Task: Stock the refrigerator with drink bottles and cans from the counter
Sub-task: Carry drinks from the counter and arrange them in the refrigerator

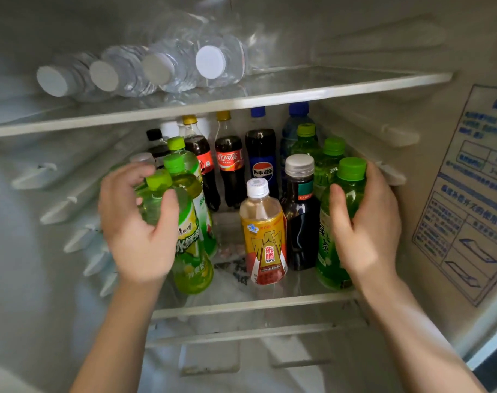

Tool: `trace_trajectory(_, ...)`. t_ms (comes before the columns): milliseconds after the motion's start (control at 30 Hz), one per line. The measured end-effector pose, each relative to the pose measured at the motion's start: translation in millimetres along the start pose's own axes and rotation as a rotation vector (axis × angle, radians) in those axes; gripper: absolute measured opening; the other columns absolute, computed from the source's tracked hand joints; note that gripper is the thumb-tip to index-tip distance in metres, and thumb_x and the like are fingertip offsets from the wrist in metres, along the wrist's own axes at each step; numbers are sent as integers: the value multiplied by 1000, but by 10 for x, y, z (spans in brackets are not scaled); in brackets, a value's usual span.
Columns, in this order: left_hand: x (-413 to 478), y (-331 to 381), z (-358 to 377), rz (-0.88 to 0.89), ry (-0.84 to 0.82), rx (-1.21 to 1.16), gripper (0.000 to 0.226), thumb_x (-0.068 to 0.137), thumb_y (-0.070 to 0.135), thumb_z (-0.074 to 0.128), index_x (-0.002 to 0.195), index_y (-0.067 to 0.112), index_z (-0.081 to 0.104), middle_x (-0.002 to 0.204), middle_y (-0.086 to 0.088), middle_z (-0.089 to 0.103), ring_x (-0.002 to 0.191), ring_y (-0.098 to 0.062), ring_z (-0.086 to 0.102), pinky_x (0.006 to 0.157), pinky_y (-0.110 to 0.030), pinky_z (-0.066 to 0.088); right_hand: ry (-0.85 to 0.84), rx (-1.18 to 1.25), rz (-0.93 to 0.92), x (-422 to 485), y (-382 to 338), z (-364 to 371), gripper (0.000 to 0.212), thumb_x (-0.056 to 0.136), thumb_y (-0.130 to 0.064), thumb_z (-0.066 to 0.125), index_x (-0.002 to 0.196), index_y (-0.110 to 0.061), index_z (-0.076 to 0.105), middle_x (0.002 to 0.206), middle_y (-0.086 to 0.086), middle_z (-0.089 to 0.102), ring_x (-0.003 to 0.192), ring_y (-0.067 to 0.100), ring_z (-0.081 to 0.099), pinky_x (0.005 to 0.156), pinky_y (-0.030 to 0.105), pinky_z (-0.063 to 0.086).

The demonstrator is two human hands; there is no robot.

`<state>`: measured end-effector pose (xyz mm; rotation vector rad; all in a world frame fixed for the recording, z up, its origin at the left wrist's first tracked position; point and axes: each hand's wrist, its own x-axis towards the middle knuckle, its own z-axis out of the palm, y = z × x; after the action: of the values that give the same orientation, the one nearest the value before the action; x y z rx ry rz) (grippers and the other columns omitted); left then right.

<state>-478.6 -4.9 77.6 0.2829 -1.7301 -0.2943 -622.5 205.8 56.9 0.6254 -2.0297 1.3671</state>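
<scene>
Both my hands reach into the open refrigerator at its middle glass shelf (pixel 241 303). My left hand (pixel 136 222) grips the shoulder of a pale green tea bottle (pixel 189 245) at the shelf's front left. My right hand (pixel 366 222) grips a darker green tea bottle (pixel 331 251) at the front right, thumb on its front. Between them stand a yellow-labelled bottle with a white cap (pixel 265 239) and a dark bottle with a silver cap (pixel 301 211). Cola bottles (pixel 230 165) and a blue-labelled cola (pixel 261 163) stand upright at the back.
Several clear water bottles (pixel 168 69) lie on their sides on the upper shelf (pixel 326 89), caps toward me. More green-capped bottles (pixel 331 154) stand along the right wall. A printed label (pixel 468 194) covers the right inner wall. Shelf rails line both walls.
</scene>
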Motion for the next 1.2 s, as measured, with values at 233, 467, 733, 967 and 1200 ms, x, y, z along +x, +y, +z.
trace_trajectory(233,-247,-213,-59,-476,-367,-168,83,72,40,68,142,16,31,139,-4,47,128,-20,46,109,-41,36,-19,15,1,-8,-24,-11,48,90,-34,45,131,-11,48,121,3,59,111,20,54,93,36,44)
trace_trajectory(467,-297,-176,-60,-515,-390,-227,81,70,50,69,140,37,32,133,14,53,121,-4,51,104,-28,40,-18,51,4,8,-43,-40,44,90,-32,46,130,-14,48,120,1,60,109,18,54,89,27,39)
trace_trajectory(733,-360,72,113,-498,-518,-374,75,67,57,68,131,49,31,117,41,51,110,17,49,89,0,34,-66,50,16,38,-15,-58,49,89,-37,45,133,-16,46,124,2,59,115,21,53,95,36,43)
trace_trajectory(967,-369,130,152,-462,-523,-424,67,69,50,69,127,48,33,115,30,58,108,11,55,88,-5,40,-80,109,52,32,-13,-72,44,93,-30,53,135,-18,45,127,0,58,117,20,52,98,36,42)
trace_trajectory(1200,-426,59,34,-480,-451,-377,72,64,60,68,126,58,31,122,34,51,115,10,51,97,-19,42,-103,249,117,26,-81,-159,43,90,-25,61,130,-30,49,112,-22,57,110,5,55,98,31,45)
